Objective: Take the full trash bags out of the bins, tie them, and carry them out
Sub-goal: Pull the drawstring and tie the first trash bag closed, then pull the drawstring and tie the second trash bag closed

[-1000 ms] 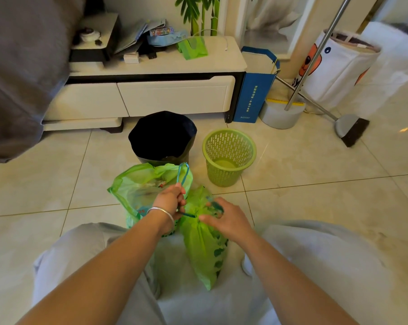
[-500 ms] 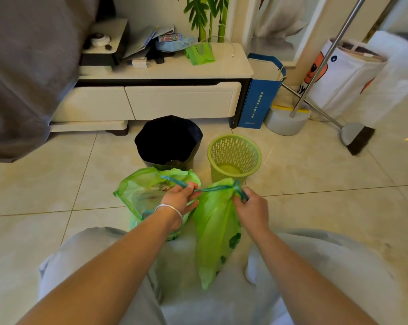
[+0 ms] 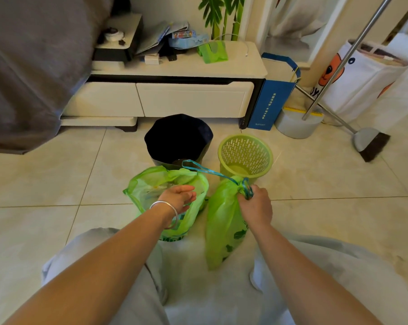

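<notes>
- Your right hand [image 3: 255,204] clenches the gathered neck of the right bag [image 3: 224,221], gripping it where the blue drawstring [image 3: 212,172] bunches up. The bag stands on the floor between your knees, just in front of the green basket [image 3: 245,154].
- Half a second ago your left hand [image 3: 179,199] pinched the other end of that string and both hands pulled it taut. Now it has let go; its fingers lie straight and relaxed over the mouth of the left bag [image 3: 151,184], and the string trails loose toward the black bin [image 3: 178,137].
- I take that to mean the right bag is cinched, though from here I can't tell whether a knot is actually in.
- The left bag sits open on the floor just beside the right one, so it likely needs drawing shut next. Both bins look emptied of their green bags; carrying out is not yet begun.
- Writing: the blue paper bag [image 3: 271,102] beside the white cabinet [image 3: 193,99] carries a vertical line of characters, too small to read. The dark green print low on both bags is also unreadable.
</notes>
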